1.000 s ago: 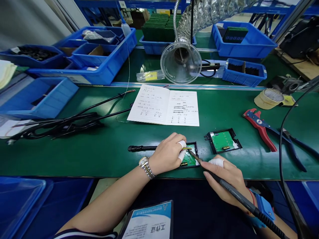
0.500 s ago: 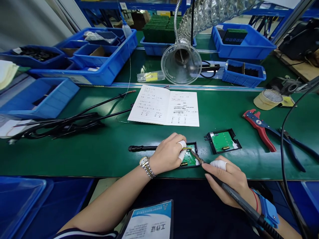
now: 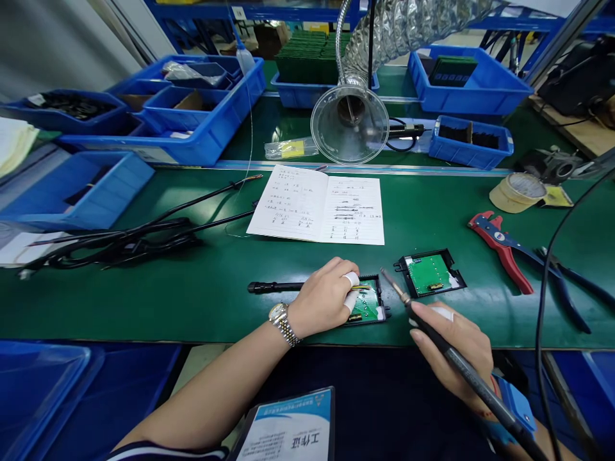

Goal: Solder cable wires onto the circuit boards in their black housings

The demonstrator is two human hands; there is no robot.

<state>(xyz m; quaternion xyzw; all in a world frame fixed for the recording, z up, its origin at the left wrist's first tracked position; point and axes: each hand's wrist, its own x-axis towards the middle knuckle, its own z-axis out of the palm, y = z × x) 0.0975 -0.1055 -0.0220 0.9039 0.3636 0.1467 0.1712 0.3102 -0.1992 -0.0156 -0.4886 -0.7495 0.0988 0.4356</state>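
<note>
My left hand (image 3: 329,291) is closed on the thin wires (image 3: 361,287) of a short black cable (image 3: 273,287), over a green circuit board (image 3: 369,307) in a black case. White wraps cover two of its fingertips, and the pinch itself is partly hidden. In my right hand (image 3: 454,342) is a soldering iron (image 3: 444,349), held like a pen. The iron's tip points up and left, apart from the wires, between that board and a second cased circuit board (image 3: 430,272) lying to the right.
An open notebook (image 3: 353,211) lies behind the hands, under a clear fume hood (image 3: 350,125). Coiled black cables (image 3: 139,240) are at left. Red-and-blue wire strippers (image 3: 504,250), pliers (image 3: 576,278) and a round yellowish tub (image 3: 516,192) stand right. Blue bins (image 3: 202,137) line the back.
My right hand has drawn the soldering iron back to the right, and its tip has left the wires. The left hand stays in place over the board.
</note>
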